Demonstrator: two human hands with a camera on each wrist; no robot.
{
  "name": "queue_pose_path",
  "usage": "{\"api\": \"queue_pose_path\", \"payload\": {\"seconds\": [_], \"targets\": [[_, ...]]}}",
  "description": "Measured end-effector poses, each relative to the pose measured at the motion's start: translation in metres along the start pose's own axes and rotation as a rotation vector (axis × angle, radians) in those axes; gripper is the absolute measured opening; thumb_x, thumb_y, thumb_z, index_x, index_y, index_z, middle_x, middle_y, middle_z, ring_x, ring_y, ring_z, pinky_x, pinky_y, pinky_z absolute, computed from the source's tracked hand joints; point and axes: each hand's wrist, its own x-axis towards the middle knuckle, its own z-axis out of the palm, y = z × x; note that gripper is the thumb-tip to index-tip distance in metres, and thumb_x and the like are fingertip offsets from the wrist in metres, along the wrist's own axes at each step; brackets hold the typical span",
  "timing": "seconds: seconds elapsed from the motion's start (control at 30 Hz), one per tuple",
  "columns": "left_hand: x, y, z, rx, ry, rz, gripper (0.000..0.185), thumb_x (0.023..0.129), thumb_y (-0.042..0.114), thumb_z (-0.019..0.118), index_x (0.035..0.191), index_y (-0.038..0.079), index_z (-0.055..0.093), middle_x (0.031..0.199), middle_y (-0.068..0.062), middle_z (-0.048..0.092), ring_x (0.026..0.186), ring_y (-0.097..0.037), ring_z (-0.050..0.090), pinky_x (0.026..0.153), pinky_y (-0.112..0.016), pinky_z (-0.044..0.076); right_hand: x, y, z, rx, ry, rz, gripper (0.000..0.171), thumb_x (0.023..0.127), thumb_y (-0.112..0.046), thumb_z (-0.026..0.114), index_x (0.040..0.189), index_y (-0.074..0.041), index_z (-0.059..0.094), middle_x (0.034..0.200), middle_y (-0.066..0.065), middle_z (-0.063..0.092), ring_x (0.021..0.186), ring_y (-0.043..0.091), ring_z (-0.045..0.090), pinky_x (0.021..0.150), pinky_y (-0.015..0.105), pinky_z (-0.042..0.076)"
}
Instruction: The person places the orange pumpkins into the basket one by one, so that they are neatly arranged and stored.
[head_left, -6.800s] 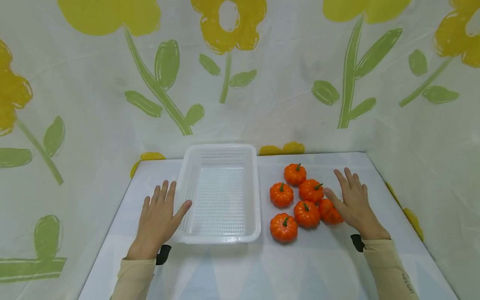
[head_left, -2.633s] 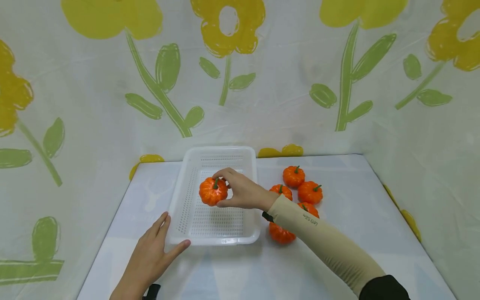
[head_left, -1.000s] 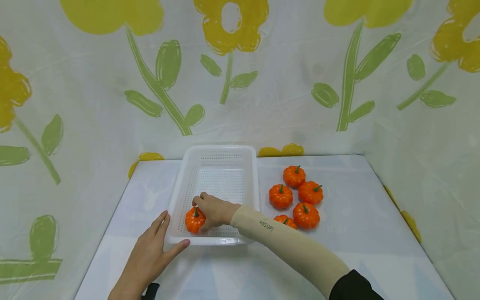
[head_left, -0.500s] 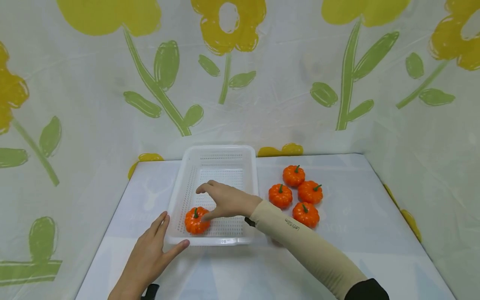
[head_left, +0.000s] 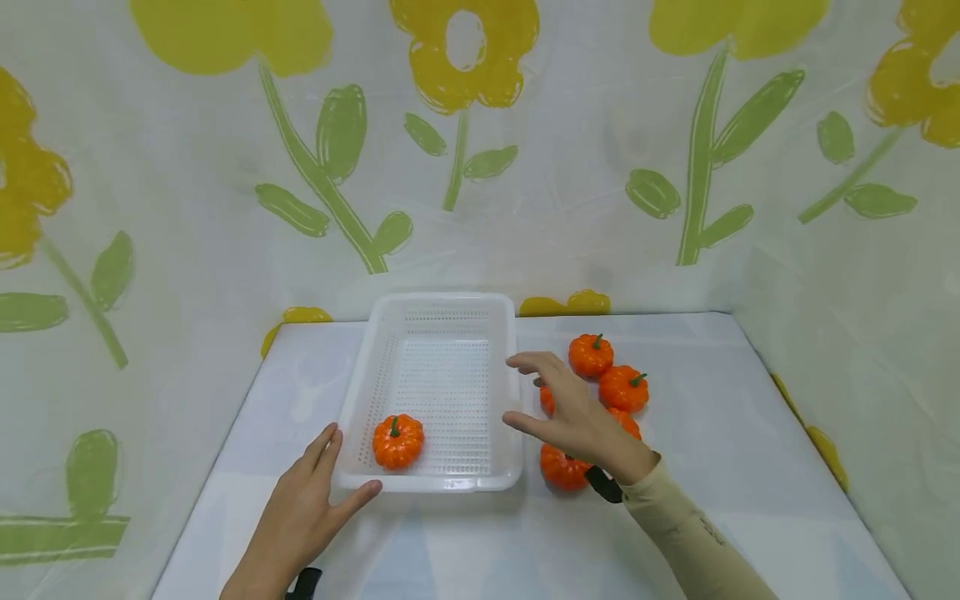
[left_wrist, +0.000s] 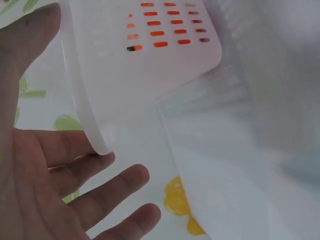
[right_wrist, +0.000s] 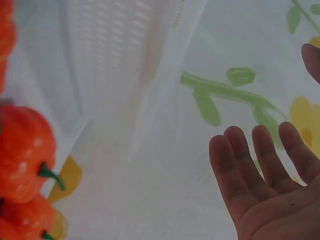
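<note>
We find one pumpkin [head_left: 398,442] sitting upright in the near-left corner of the white basket [head_left: 442,479], free of both hands. The right hand [head_left: 573,412] hovers just right of the basket's right wall, above the loose pumpkins [head_left: 622,388] on the table [head_left: 712,467]; its fingers are spread and relaxed and it has hold of nothing. We count at least four pumpkins in that cluster, one at the far end, one beside it, and others partly hidden under the hand and wrist, so we cannot give the exact number. The left hand [head_left: 303,518] lies flat on the table at the basket's near-left corner, fingers straight, thumb touching or just beside the near rim; the left wrist view shows the rim against its fingers [left_wrist: 95,192], gripping nothing. In our judgement the risks are these: the pumpkins sit touching one another, so a careless reach could knock a neighbour and send it rolling toward the right edge; and the light basket could slide if bumped, since the left hand only rests beside it.
</note>
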Motion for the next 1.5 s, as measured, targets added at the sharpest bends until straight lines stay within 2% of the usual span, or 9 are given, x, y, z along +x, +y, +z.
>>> {"api": "queue_pose_path", "payload": {"seconds": [0.2, 0.33, 0.43, 0.57, 0.67, 0.83, 0.97, 1.27, 1.5], "targets": [[-0.002, -0.002, -0.003, -0.006, 0.013, -0.002, 0.106, 0.086, 0.070, 0.066, 0.152, -0.008, 0.036, 0.158, -0.025, 0.034, 0.133, -0.050, 0.045, 0.106, -0.065, 0.041, -0.042, 0.020, -0.016, -0.051, 0.085, 0.031, 0.069, 0.085, -0.034, 0.084, 0.143, -0.017, 0.050, 0.139, -0.004, 0.054, 0.123, 0.016, 0.054, 0.098, 0.036, 0.054], [-0.002, -0.003, -0.003, -0.013, 0.010, -0.008, 0.106, 0.086, 0.069, 0.066, 0.153, -0.008, 0.035, 0.158, -0.025, 0.033, 0.134, -0.050, 0.044, 0.106, -0.065, 0.040, -0.061, 0.034, -0.020, -0.099, 0.117, 0.054, 0.070, 0.083, -0.028, 0.087, 0.142, -0.017, 0.051, 0.134, -0.005, 0.056, 0.112, 0.015, 0.057, 0.086, 0.030, 0.056], [-0.002, -0.003, -0.002, -0.017, 0.007, -0.007, 0.106, 0.086, 0.069, 0.066, 0.153, -0.008, 0.035, 0.158, -0.026, 0.034, 0.134, -0.050, 0.043, 0.106, -0.065, 0.040, -0.073, 0.042, -0.020, -0.120, 0.111, 0.102, 0.070, 0.081, -0.026, 0.088, 0.141, -0.017, 0.052, 0.130, -0.006, 0.057, 0.107, 0.017, 0.057, 0.084, 0.035, 0.057], [-0.002, -0.001, -0.002, -0.015, -0.001, -0.011, 0.107, 0.086, 0.070, 0.065, 0.153, -0.008, 0.035, 0.158, -0.026, 0.033, 0.134, -0.051, 0.043, 0.106, -0.065, 0.040, -0.088, 0.053, -0.013, -0.161, 0.087, 0.196, 0.074, 0.080, -0.034, 0.088, 0.142, -0.015, 0.052, 0.127, -0.002, 0.055, 0.105, 0.021, 0.057, 0.086, 0.043, 0.058], [-0.002, 0.000, -0.003, -0.008, -0.008, -0.019, 0.107, 0.086, 0.071, 0.064, 0.153, -0.007, 0.035, 0.158, -0.026, 0.033, 0.134, -0.051, 0.043, 0.106, -0.065, 0.040, -0.097, 0.060, -0.006, -0.224, 0.082, 0.249, 0.081, 0.077, -0.040, 0.090, 0.143, -0.012, 0.053, 0.122, 0.004, 0.053, 0.100, 0.020, 0.057, 0.084, 0.038, 0.058], [-0.001, 0.000, -0.001, -0.005, -0.008, -0.023, 0.108, 0.086, 0.072, 0.064, 0.153, -0.007, 0.034, 0.159, -0.026, 0.033, 0.134, -0.050, 0.044, 0.106, -0.065, 0.040, -0.108, 0.067, 0.008, -0.333, 0.088, 0.272, 0.086, 0.072, -0.045, 0.092, 0.142, -0.008, 0.057, 0.105, 0.003, 0.047, 0.081, 0.013, 0.048, 0.064, 0.023, 0.048], [-0.001, 0.000, 0.001, -0.007, -0.009, -0.027, 0.108, 0.086, 0.072, 0.063, 0.153, -0.007, 0.034, 0.159, -0.025, 0.032, 0.134, -0.050, 0.043, 0.106, -0.065, 0.040, -0.111, 0.070, 0.016, -0.373, 0.087, 0.270, 0.087, 0.072, -0.049, 0.091, 0.141, -0.007, 0.058, 0.102, 0.002, 0.043, 0.078, 0.011, 0.044, 0.060, 0.022, 0.044], [0.000, 0.001, 0.001, 0.001, -0.009, -0.032, 0.110, 0.085, 0.074, 0.062, 0.152, -0.008, 0.035, 0.158, -0.026, 0.033, 0.134, -0.050, 0.044, 0.106, -0.064, 0.040, -0.115, 0.069, 0.030, -0.398, 0.064, 0.269, 0.084, 0.072, -0.054, 0.088, 0.138, -0.010, 0.063, 0.103, 0.002, 0.041, 0.079, 0.013, 0.046, 0.061, 0.022, 0.045], [0.000, 0.001, 0.001, -0.015, 0.011, -0.012, 0.106, 0.086, 0.069, 0.066, 0.152, -0.008, 0.037, 0.158, -0.025, 0.034, 0.134, -0.049, 0.044, 0.106, -0.064, 0.041, -0.116, 0.065, 0.038, -0.422, 0.100, 0.237, 0.079, 0.069, -0.048, 0.093, 0.133, -0.012, 0.065, 0.110, 0.007, 0.045, 0.090, 0.021, 0.053, 0.072, 0.034, 0.057]]}}
